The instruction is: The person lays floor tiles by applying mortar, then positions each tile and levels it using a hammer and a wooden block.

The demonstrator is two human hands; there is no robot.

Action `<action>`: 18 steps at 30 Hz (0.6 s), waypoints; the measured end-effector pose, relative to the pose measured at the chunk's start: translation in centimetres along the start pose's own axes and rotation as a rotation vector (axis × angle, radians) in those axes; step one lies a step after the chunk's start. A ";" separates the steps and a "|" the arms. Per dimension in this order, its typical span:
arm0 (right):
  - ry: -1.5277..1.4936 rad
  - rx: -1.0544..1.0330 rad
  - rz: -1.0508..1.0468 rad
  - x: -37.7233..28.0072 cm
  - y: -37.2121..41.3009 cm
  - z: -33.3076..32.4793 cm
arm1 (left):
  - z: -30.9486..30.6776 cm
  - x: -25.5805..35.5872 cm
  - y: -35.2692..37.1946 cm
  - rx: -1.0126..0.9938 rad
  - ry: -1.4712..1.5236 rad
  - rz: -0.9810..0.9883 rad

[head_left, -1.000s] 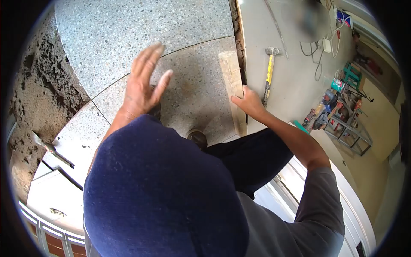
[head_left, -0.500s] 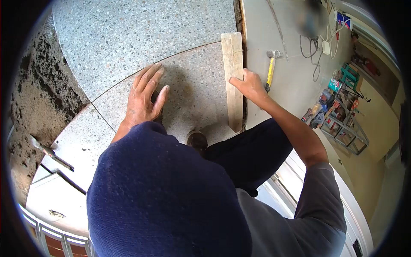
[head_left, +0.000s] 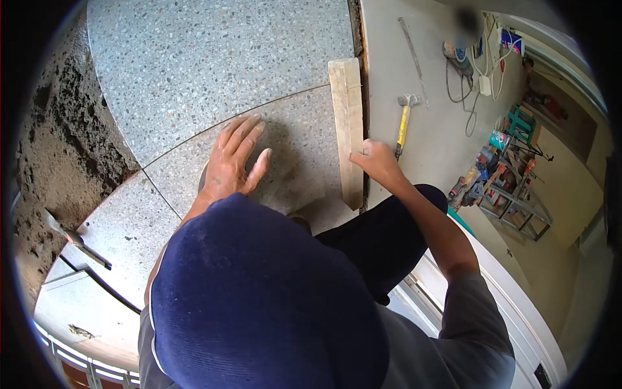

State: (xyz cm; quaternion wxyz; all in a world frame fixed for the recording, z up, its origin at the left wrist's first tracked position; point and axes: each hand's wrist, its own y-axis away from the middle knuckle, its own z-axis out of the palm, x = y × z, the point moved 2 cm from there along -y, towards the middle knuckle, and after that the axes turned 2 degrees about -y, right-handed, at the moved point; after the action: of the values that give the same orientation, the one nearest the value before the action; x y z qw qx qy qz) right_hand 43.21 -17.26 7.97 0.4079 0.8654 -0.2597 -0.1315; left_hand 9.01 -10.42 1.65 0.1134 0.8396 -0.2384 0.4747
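My left hand (head_left: 234,163) lies flat, fingers spread, on a speckled terrazzo slab (head_left: 295,146). Along that slab's right edge stands a pale wooden block (head_left: 347,123), set against the gap beside the grey floor. My right hand (head_left: 374,162) grips the block's lower right side with fingers and thumb. My dark blue cap (head_left: 259,298) fills the lower middle of the view and hides my legs and feet.
A yellow-handled hammer (head_left: 403,123) lies on the grey floor just right of the block. Another terrazzo slab (head_left: 214,58) sits above. Rough mortar bed (head_left: 58,149) and a trowel (head_left: 74,238) are at left. Cables, tools and a metal rack (head_left: 515,188) stand far right.
My left hand came down from the air and now rests flat on the slab. The wooden block, held by my right hand, shifted along the slab's right edge.
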 end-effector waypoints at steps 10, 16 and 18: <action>-0.042 0.116 -0.063 -4.1 -1.5 -2.7 | -0.2 0.0 -0.2 0.009 -0.013 -0.029; 0.117 -0.060 -0.011 -1.9 0.9 -1.5 | -0.5 -0.1 -0.1 0.015 -0.020 -0.022; 0.158 -0.113 -0.004 -0.4 0.7 -0.4 | -0.5 -0.1 -0.2 0.024 -0.016 -0.008</action>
State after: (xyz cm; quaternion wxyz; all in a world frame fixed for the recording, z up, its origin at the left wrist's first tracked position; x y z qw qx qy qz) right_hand 42.88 -17.13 8.77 0.4747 0.8494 -0.2170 -0.0782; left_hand 8.72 -10.01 1.81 0.1031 0.8458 -0.2300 0.4702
